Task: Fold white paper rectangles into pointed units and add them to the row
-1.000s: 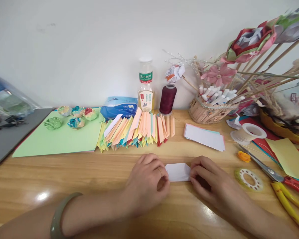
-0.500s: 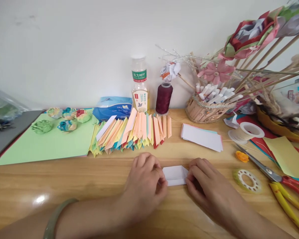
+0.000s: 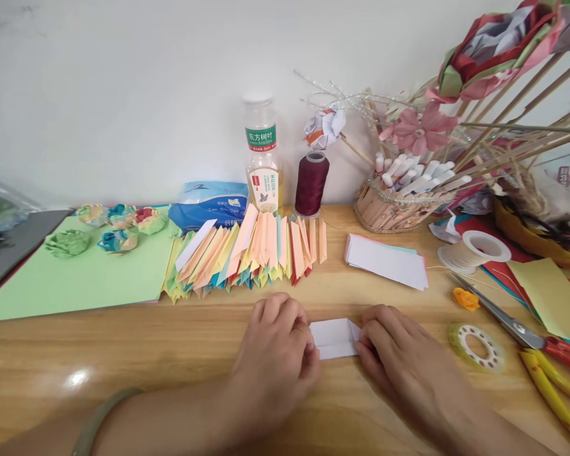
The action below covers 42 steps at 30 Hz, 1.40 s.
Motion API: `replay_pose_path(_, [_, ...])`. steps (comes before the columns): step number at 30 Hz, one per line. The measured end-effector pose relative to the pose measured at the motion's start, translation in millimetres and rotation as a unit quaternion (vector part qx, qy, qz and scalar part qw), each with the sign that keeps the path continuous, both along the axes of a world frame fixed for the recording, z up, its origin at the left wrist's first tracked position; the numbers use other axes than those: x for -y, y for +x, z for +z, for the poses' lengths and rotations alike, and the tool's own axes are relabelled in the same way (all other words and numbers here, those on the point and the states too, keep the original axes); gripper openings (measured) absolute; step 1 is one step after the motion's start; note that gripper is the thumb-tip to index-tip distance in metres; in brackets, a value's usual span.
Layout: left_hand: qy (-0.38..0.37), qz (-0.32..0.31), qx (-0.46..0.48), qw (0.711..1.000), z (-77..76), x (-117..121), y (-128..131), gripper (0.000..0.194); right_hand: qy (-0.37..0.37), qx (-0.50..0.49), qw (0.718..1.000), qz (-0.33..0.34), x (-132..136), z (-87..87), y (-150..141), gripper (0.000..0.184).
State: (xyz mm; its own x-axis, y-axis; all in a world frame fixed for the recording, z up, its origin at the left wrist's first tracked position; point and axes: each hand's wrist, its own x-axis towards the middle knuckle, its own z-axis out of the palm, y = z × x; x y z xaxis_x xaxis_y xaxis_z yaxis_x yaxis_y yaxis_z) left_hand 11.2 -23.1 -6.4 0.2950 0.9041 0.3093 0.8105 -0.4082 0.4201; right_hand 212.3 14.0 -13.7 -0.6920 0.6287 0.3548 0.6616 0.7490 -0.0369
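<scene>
**Crease plainer on near edge; both hands clamped on paper**

Finding: compared with a second ago, the line along the near edge of the paper (image 3: 335,335) shows more plainly. The view has also shifted a little, so the shift of things in it is no evidence that they moved. In my judgement, folding is under way on this piece and is not complete; whether the near strip is turned over or merely creased cannot be told.

Hands: the left hand (image 3: 275,354) is pinched on the paper's left end, hiding it. The right hand (image 3: 403,354) is pinched on the right end, beside a slanted fold. The hands are apart, with the paper between them, low over the table (image 3: 171,354).

Surface: beyond the hands lies a dense row of folded pieces (image 3: 266,237), with a stack of slips (image 3: 387,263) to its right. At left, a green sheet (image 3: 109,285) carries paper flowers (image 3: 118,240). At right are a spool (image 3: 475,250), scissors (image 3: 517,326) and a tape roll (image 3: 494,356).

Room: a pale wall (image 3: 147,95) stands behind. Before it are a blue pack (image 3: 209,202), a bottle (image 3: 263,152), dark thread (image 3: 312,183) and a basket (image 3: 389,209) holding pens (image 3: 418,174).
</scene>
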Motion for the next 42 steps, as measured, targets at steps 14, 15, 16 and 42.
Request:
replay_pose_path(14, [-0.024, -0.006, -0.04, 0.999, 1.5, 1.0, -1.2, 0.005, -0.058, 0.018, 0.997, 0.039, -4.2, 10.3, 8.6, 0.019])
replay_pose_path(15, [-0.015, -0.01, -0.043, 0.999, 1.5, 1.4, -1.4, 0.004, -0.056, 0.018, 0.996, 0.068, -4.6, 13.5, 10.2, 0.02])
replay_pose_path(16, [0.004, -0.015, -0.045, 0.999, 0.8, 1.8, -1.3, 0.004, -0.051, 0.021, 0.993, 0.102, -5.0, 16.6, 11.5, 0.023])
replay_pose_path(42, [0.223, -0.141, -0.155, 0.952, -6.0, 17.1, -20.3, 0.019, -0.146, 0.029, 0.963, 0.225, -13.1, 23.4, 26.6, 0.029])
